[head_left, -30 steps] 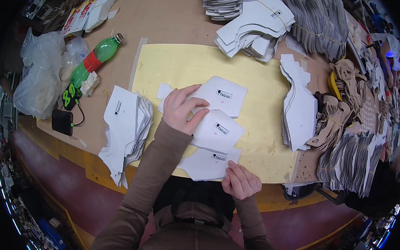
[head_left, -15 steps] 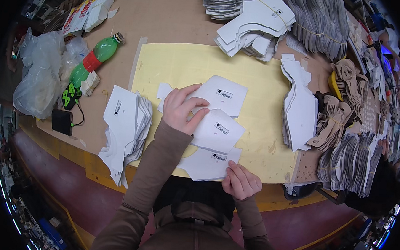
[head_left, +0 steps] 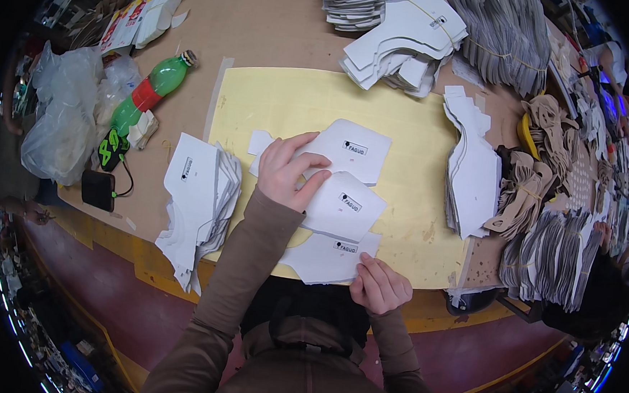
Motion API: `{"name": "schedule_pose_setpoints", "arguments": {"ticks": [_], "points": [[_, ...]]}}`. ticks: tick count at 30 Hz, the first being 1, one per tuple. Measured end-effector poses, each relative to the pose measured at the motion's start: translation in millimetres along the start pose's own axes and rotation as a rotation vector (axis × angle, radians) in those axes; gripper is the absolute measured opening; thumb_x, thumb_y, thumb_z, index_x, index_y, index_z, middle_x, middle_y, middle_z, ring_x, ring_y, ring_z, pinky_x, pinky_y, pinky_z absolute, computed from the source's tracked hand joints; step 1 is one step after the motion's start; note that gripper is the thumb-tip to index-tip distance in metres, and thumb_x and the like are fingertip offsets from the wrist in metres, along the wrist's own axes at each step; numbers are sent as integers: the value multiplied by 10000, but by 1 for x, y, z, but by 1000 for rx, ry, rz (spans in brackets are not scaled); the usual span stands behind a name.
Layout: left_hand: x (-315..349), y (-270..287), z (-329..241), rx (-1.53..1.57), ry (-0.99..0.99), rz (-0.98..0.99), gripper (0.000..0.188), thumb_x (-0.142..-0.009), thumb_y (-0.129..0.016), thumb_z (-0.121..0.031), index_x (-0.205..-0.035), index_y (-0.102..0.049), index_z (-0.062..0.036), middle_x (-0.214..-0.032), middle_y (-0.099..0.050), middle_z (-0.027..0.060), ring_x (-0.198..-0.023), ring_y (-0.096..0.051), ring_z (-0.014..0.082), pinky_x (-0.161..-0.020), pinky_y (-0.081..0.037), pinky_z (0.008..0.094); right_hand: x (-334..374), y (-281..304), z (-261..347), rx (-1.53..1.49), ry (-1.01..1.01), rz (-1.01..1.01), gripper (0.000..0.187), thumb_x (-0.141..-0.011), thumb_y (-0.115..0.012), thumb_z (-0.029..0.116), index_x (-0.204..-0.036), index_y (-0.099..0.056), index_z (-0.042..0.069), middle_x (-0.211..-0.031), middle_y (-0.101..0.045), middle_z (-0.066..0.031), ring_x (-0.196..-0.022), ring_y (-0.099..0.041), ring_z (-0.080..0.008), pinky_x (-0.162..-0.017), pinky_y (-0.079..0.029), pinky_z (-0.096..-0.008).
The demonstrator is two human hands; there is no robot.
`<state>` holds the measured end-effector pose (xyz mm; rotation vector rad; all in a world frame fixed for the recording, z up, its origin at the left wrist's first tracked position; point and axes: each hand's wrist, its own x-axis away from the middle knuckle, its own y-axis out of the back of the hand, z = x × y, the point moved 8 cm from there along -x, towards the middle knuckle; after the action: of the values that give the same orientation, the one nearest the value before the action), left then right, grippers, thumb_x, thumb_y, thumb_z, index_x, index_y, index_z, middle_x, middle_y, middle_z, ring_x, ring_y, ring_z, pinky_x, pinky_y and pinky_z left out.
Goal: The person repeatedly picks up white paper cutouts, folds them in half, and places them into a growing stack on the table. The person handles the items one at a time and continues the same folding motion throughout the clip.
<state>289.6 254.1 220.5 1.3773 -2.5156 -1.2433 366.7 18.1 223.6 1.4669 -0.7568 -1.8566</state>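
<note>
Three white cut pieces of sheet material, each with a small dark print, overlap in a column on a yellow sheet (head_left: 418, 145): the far piece (head_left: 363, 163), the middle piece (head_left: 342, 216) and the near piece (head_left: 325, 263). My left hand (head_left: 291, 170) lies over the left part of the far piece, thumb and forefinger closed at the top edge of the middle piece. My right hand (head_left: 381, 283) pinches the right edge of the near piece, close to the table's front edge. The left hand hides part of the far piece.
White stacks stand left (head_left: 199, 197) and right (head_left: 471, 163) of the pieces. More cut stacks (head_left: 403, 43) lie at the back. Tan bundles (head_left: 527, 191) fill the right. At left are a green bottle (head_left: 148, 93), a plastic bag (head_left: 64, 116) and a black power bank (head_left: 99, 190).
Both hands and the white pieces keep their places. The view has shifted very slightly. At the far left rim, blurred shapes beside the table look different.
</note>
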Motion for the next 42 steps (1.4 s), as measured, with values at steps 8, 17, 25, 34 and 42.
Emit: {"name": "schedule_pose_setpoints", "arguments": {"ticks": [8, 17, 25, 34, 42], "points": [[-3, 18, -8, 150, 65, -141, 153, -842, -740, -70, -993, -727, -52, -1305, -634, 152, -1202, -590, 348, -1017, -462, 411, 1, 0, 0, -4, 2, -7, 99, -853, -680, 181, -910, -745, 133, -1067, -774, 10, -873, -709, -130, -697, -496, -240], [78, 38, -46, 53, 248, 118, 273, -849, -751, -124, -1110, -697, -67, -1228, -639, 131, -1146, -594, 324, -1000, -443, 399, -11, 4, -7, -116, -175, -8, 154, -845, -695, 110, -988, -740, 76, -1131, -750, -66, -965, -700, -249, -825, -544, -332], [132, 20, -76, -191, 84, 179, 538, -775, -824, -228, -1283, -654, -174, -1311, -587, 98, -1287, -511, 311, -1100, -359, 536, -38, 0, -16, -284, -381, 346, 445, -824, -760, 93, -1251, -656, 27, -1285, -624, -151, -1220, -551, -343, -1018, -454, -445], [131, 26, -92, -131, -216, 285, 509, -747, -640, -50, -1205, -705, -262, -1235, -649, -5, -1182, -602, 203, -1115, -368, 538, -30, 24, -21, -738, -629, 456, 300, -813, -740, -51, -1107, -712, 4, -925, -597, -87, -827, -602, -182, -719, -489, -277], [82, 75, -98, -253, -239, 103, 512, -728, -651, -35, -1193, -712, -240, -1333, -635, 6, -1287, -570, 235, -1135, -342, 567, -78, 7, -38, -853, -582, 133, 212, -817, -729, -46, -1027, -705, -40, -957, -620, -107, -857, -592, -190, -766, -476, -292]]}}
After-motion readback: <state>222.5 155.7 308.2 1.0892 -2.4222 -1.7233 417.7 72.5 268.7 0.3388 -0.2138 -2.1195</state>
